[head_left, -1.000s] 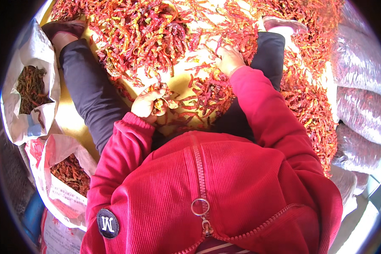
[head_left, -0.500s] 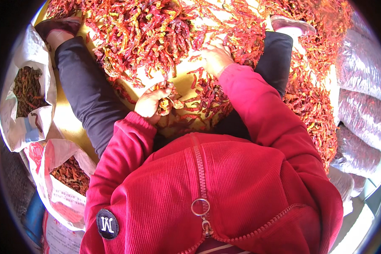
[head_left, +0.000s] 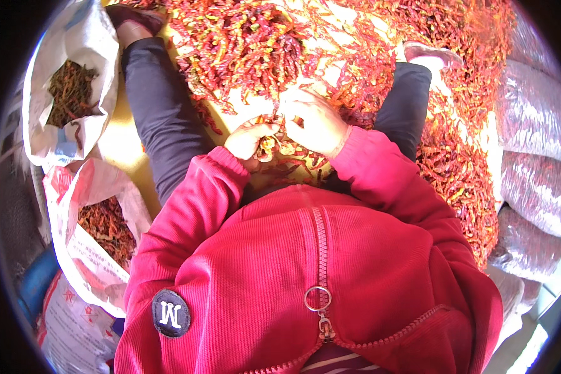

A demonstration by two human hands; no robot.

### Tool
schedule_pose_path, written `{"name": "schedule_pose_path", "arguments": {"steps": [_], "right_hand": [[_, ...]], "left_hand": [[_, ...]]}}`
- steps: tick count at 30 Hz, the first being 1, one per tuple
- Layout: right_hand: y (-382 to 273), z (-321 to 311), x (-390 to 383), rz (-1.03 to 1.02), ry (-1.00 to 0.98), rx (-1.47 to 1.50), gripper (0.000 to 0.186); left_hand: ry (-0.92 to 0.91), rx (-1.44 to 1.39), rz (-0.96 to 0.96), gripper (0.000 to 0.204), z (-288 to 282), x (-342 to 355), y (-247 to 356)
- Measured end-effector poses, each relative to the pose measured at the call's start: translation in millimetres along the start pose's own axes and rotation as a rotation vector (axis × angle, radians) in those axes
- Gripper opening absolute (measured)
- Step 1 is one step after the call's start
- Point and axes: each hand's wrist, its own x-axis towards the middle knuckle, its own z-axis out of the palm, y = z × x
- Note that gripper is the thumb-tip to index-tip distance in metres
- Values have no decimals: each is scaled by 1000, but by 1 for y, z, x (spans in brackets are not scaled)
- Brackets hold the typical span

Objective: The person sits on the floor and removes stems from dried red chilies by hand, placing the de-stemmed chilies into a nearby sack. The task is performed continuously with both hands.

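My left hand (head_left: pixel 248 141) is closed around a few dried chili peppers (head_left: pixel 267 148), pale orange and yellowish, whose ends poke out past the thumb. Close beside it, my right hand (head_left: pixel 316 122) has its fingers curled in toward the left one. Bright sunlight washes out its fingertips, so what they hold is hard to make out. Just beyond both hands rises a big heap of wrinkled red dried chilies (head_left: pixel 243 53). More loose chilies lie between my legs, partly hidden under the hands.
At the left stand two open white sacks: the farther sack (head_left: pixel 36 118) contains brownish-green chilies, the nearer sack (head_left: pixel 62 230) redder ones. Filled clear plastic bags (head_left: pixel 536 115) are stacked at the right. Chilies (head_left: pixel 458 168) also spread outside my right leg (head_left: pixel 405 103). My left leg (head_left: pixel 162 106) borders the heap.
My right hand has come back from the loose chilies near my right leg to beside my left hand. The left hand still grips its chilies. The view has shifted somewhat.
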Motion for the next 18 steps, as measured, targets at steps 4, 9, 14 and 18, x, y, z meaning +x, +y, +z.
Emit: {"name": "schedule_pose_path", "arguments": {"steps": [4,9,14,18], "right_hand": [[-25,-3,6,-11,-107,-85,8],[-47,-7,15,-92,-195,-138,7],[-76,-10,23,-214,-107,73,18],[-95,-31,29,-210,-234,-4,28]], "left_hand": [[-26,-53,-22,8,-3,-15,3],[28,-23,64,10,1,-33,8],[-76,13,184,9,-11,-64,17],[-183,-93,259,9,-40,-96,29]]}}
